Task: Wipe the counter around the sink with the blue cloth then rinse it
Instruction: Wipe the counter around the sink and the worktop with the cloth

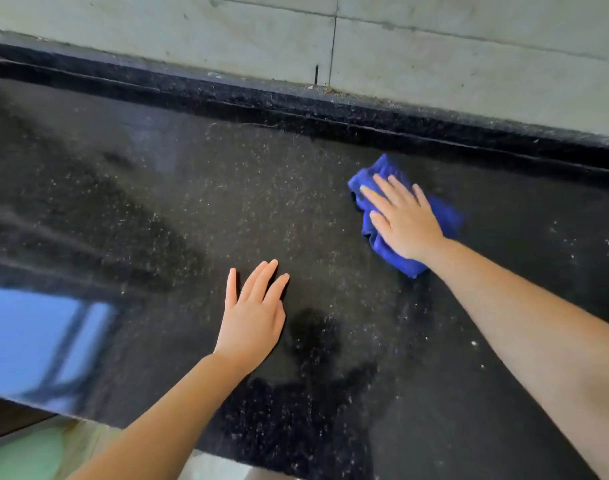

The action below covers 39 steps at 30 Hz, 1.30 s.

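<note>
My right hand presses flat-fingered on the bunched blue cloth near the counter back edge, my left hand open alongside, so the wad could slip free, merely smearing the specks.

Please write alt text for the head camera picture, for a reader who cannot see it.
A person's right hand presses a crumpled blue cloth flat against a black speckled counter, near the raised back edge below a grey wall. The left hand rests open on the counter, closer to the front edge. No sink is in view.
</note>
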Each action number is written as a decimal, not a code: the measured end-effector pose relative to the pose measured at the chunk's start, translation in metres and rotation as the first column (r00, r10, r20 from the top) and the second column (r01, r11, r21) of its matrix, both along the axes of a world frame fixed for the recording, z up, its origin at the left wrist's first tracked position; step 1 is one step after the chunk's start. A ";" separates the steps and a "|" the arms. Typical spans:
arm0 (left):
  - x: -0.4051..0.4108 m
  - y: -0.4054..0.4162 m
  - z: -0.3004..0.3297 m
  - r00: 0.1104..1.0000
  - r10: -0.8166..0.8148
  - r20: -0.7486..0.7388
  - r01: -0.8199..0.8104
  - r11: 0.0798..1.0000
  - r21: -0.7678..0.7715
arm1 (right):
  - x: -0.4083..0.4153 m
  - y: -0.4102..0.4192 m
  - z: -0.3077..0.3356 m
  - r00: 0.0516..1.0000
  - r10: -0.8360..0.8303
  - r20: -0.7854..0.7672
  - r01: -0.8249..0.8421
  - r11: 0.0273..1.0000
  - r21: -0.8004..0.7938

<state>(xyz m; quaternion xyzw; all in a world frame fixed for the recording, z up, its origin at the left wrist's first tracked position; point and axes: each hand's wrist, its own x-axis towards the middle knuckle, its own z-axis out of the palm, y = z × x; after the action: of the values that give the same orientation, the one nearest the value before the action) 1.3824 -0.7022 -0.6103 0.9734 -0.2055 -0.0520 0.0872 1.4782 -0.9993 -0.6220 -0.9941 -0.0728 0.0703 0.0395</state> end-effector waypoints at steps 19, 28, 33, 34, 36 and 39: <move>-0.022 -0.012 -0.005 0.996 0.083 0.006 -0.084 0.996 0.019 | -0.086 -0.038 0.003 0.946 0.322 -0.047 -0.325 0.942 -0.088; -0.082 0.015 0.000 0.987 0.070 0.142 -0.064 0.997 -0.050 | -0.129 -0.007 0.003 0.976 -0.213 0.035 0.212 0.977 0.014; -0.145 0.054 -0.010 0.960 0.258 0.113 -0.228 0.947 -0.227 | -0.256 0.133 0.005 0.989 -0.123 0.077 0.118 0.990 0.073; -0.154 0.058 -0.011 0.951 0.296 0.087 -0.262 0.925 -0.274 | -0.275 0.162 0.004 0.994 -0.089 0.067 0.083 0.992 0.094; -0.166 0.059 -0.012 0.944 0.329 0.035 -0.303 0.901 -0.309 | -0.299 0.199 0.004 0.999 -0.014 0.050 0.008 0.993 0.116; -0.171 0.055 -0.009 0.957 0.289 0.023 -0.272 0.922 -0.275 | -0.308 0.178 0.003 0.998 0.030 0.053 -0.035 0.994 0.104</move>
<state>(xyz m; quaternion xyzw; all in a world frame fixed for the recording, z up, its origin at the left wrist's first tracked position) 1.2115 -0.6473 -0.6191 0.9729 -0.0717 0.0203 0.2187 1.1698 -0.8212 -0.6188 -0.9908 -0.0937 0.0416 0.0884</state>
